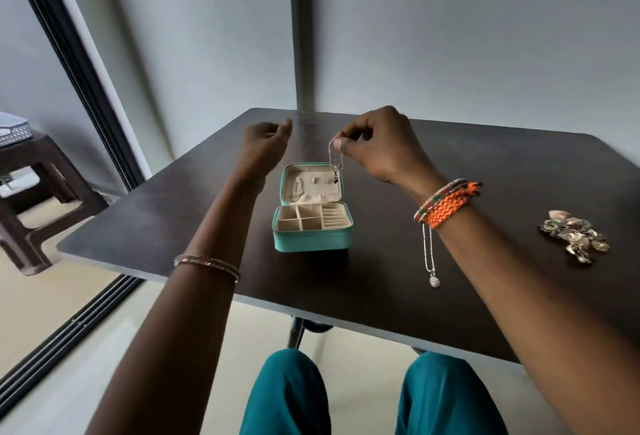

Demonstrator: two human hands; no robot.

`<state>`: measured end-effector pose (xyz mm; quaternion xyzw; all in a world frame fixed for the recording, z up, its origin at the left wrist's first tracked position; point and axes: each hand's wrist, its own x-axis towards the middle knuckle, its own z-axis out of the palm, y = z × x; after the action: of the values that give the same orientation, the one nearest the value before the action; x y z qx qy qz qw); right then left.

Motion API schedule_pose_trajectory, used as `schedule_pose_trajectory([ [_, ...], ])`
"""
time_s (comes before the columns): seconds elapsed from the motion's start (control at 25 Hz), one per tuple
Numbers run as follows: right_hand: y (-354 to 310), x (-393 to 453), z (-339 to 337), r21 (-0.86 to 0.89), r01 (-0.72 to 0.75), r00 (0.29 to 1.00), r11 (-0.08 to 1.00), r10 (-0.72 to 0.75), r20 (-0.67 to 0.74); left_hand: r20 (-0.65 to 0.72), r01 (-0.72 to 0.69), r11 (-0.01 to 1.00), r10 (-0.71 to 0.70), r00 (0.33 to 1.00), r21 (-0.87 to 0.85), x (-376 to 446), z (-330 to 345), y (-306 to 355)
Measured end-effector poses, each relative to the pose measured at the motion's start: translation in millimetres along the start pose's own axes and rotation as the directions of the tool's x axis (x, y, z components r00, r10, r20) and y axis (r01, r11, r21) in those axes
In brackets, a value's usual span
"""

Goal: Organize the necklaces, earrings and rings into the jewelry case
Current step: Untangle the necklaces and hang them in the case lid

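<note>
A teal jewelry case (311,240) stands open on the dark table (485,171), its cream lid upright and its tray split into compartments. One thin chain hangs inside the lid at its left. My right hand (377,143) pinches a folded silver necklace (335,161) that dangles in front of the lid's right side. My left hand (265,142) hovers left of it above the case, fingers loosely curled, holding nothing. A second silver necklace with a round pendant (429,258) lies on the table right of the case, partly under my right forearm.
A heap of shiny earrings and rings (573,235) lies at the table's right side. A brown plastic stool (38,199) stands on the floor to the left by a sliding door track. Walls meet in a corner behind the table.
</note>
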<state>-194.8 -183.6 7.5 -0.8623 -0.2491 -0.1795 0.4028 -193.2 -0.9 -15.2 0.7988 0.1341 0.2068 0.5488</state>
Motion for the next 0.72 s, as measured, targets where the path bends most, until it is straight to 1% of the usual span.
schedule_pose_trajectory([
  [0.04, 1.1, 1.8, 6.9, -0.010, -0.003, 1.000, 1.000, 0.003, 0.006, -0.052, 0.044, 0.992, -0.038, 0.998, 0.120, 10.2, 2.3, -17.6],
  [0.08, 2.7, 3.1, 13.5, -0.020, -0.002, 1.000, 1.000, 0.003, 0.016, -0.024, 0.111, 0.955, -0.109, 0.994, 0.275, 18.1, 5.1, -34.4],
  [0.12, 3.9, 4.2, 19.3, -0.028, -0.001, 1.000, 1.000, 0.002, 0.029, 0.023, 0.175, 0.889, -0.204, 0.979, 0.423, 22.4, 7.8, -47.6],
  [0.16, 5.0, 4.9, 24.5, -0.034, -0.002, 0.999, 0.999, 0.004, 0.044, 0.077, 0.213, 0.838, -0.290, 0.954, 0.503, 27.0, 11.1, -57.9],
  [0.2, 5.7, 5.5, 28.9, -0.040, -0.004, 0.998, 0.999, 0.006, 0.062, 0.137, 0.212, 0.815, -0.334, 0.933, 0.540, 31.4, 13.7, -65.5],
  [0.24, 6.2, 5.9, 32.6, -0.049, -0.005, 0.997, 0.999, 0.009, 0.082, 0.194, 0.197, 0.830, -0.340, 0.920, 0.521, 32.9, 15.0, -69.8],
  [0.28, 5.4, 6.7, 36.4, -0.065, -0.004, 0.994, 0.998, 0.011, 0.107, 0.234, 0.187, 0.872, -0.319, 0.919, 0.453, 40.6, 14.7, -78.9],
  [0.32, 3.5, 8.1, 39.8, -0.082, -0.004, 0.991, 0.997, 0.015, 0.136, 0.253, 0.178, 0.921, -0.275, 0.928, 0.348, 40.4, 11.3, -82.3],
  [0.4, 2.2, 9.0, 42.5, -0.108, -0.013, 0.979, 0.994, 0.035, 0.202, 0.235, 0.173, 0.978, -0.196, 0.952, 0.116, 29.3, 6.3, -78.8],
  [0.48, 4.9, 11.5, 46.3, -0.106, -0.023, 0.971, 0.994, 0.048, 0.235, 0.257, 0.137, 0.982, -0.100, 0.961, -0.130, 16.5, 3.6, -62.2],
  [0.52, 6.0, 12.5, 49.8, -0.098, -0.017, 0.975, 0.995, 0.039, 0.220, 0.270, 0.123, 0.964, -0.057, 0.961, -0.234, 13.4, 3.2, -57.2],
  [0.56, 6.7, 12.7, 54.1, -0.092, -0.004, 0.983, 0.996, 0.022, 0.184, 0.267, 0.112, 0.950, -0.032, 0.963, -0.290, 12.2, 3.3, -53.9],
  [0.64, 7.0, 11.4, 60.1, -0.125, 0.029, 0.996, 0.992, -0.019, 0.082, 0.259, 0.089, 0.939, 0.000, 0.966, -0.331, 11.8, 4.1, -49.7],
  [0.72, 5.3, 9.3, 62.9, -0.233, 0.053, 0.999, 0.971, -0.052, 0.011, 0.259, 0.115, 0.931, -0.022, 0.966, -0.346, 12.9, 3.3, -49.3],
])
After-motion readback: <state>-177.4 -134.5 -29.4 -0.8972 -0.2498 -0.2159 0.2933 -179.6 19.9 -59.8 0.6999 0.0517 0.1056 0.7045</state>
